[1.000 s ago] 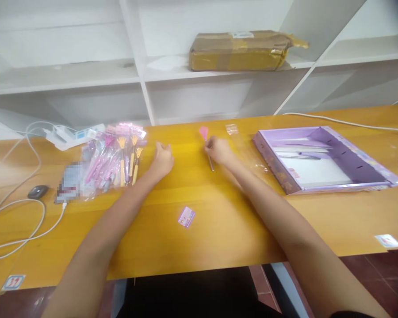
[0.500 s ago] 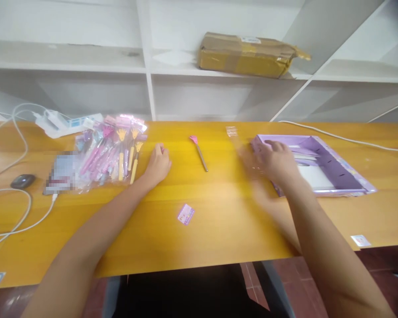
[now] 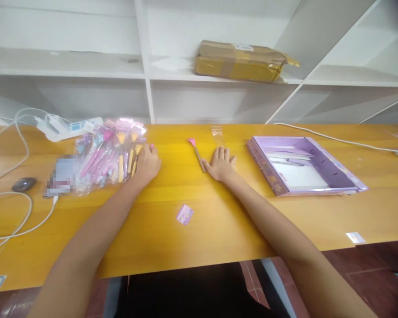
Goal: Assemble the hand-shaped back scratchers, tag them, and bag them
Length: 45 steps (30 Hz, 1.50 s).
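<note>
My left hand (image 3: 148,164) is closed beside the pile of bagged pink, purple and yellow hand-shaped sticks (image 3: 102,152); a small pink bit shows at its fingertips, too small to name. My right hand (image 3: 222,163) lies palm down with its fingers spread, over the lower part of a clear plastic bag (image 3: 217,131). Its thumb is close to the end of a metal stick with a pink hand-shaped head (image 3: 198,153). Nearer the front lies a small purple card (image 3: 185,214).
On the right sits an open purple box (image 3: 275,187) with flat items inside. A phone (image 3: 61,174), black mouse (image 3: 24,184), power strip (image 3: 69,126) and white cables are on the left. A taped brown carton (image 3: 239,62) rests on the shelf behind.
My right hand has moved left from the purple box's edge to the plastic bag and now lies flat. My left hand has shifted slightly left, against the bagged sticks.
</note>
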Available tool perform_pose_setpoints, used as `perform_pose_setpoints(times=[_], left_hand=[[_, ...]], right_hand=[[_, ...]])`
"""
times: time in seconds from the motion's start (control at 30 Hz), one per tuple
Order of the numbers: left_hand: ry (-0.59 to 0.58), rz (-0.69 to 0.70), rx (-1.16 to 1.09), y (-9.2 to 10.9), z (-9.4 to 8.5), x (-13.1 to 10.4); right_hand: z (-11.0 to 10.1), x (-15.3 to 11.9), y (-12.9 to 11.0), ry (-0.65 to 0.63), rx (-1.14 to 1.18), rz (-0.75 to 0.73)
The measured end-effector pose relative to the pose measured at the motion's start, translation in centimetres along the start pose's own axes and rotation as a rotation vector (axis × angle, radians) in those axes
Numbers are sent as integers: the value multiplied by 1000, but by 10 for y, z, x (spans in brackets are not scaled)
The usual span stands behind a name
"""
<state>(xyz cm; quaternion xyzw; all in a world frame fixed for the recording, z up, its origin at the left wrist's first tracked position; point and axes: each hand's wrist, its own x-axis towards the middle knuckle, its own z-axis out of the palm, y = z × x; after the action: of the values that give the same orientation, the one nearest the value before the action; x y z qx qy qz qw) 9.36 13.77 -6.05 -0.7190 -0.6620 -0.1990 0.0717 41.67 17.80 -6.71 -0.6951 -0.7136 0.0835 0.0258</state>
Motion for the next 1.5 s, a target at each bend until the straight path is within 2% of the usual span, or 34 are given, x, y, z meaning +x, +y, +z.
perform_pose_setpoints(times=[0.1,0.2,0.33,0.43,0.53,0.63,0.67,0.7,0.77,0.83,0.93,1.13,1.23,1.37,1.5], left_hand=[[-29,-8,52,-2,-1,1],[-29,-17,62,-3,-3,1],[8,-31,74,0,-9,2],[57,57,51,9,-16,3],[29,259,-46,23,-19,1],[-92,416,-100,38,-14,-3],[-136,437,-110,41,-11,-4],[-174,444,-122,45,-9,-5],[-220,437,-152,48,-4,-5],[-229,428,-178,50,0,-5],[-226,426,-194,49,1,-5],[-224,418,-204,47,-1,-10],[-225,405,-210,46,-1,-10],[-244,418,-234,46,1,-8],[-261,430,-255,48,4,-5]], right_hand=[[-1,-5,-33,-35,9,-9],[-3,-6,-53,-60,20,-10],[-7,-9,-66,-80,33,27],[-21,-18,-59,-75,10,32],[-47,-28,-19,37,-40,12],[-73,-35,58,240,-142,39],[-79,-35,86,263,-162,91],[-82,-35,112,231,-177,150],[-83,-34,151,105,-201,165],[-77,-32,167,61,-206,133],[-65,-22,155,96,-208,75],[-51,15,92,114,-190,-9],[-50,26,68,110,-182,-36],[-55,31,52,108,-164,-41],[-63,37,49,93,-152,-59]])
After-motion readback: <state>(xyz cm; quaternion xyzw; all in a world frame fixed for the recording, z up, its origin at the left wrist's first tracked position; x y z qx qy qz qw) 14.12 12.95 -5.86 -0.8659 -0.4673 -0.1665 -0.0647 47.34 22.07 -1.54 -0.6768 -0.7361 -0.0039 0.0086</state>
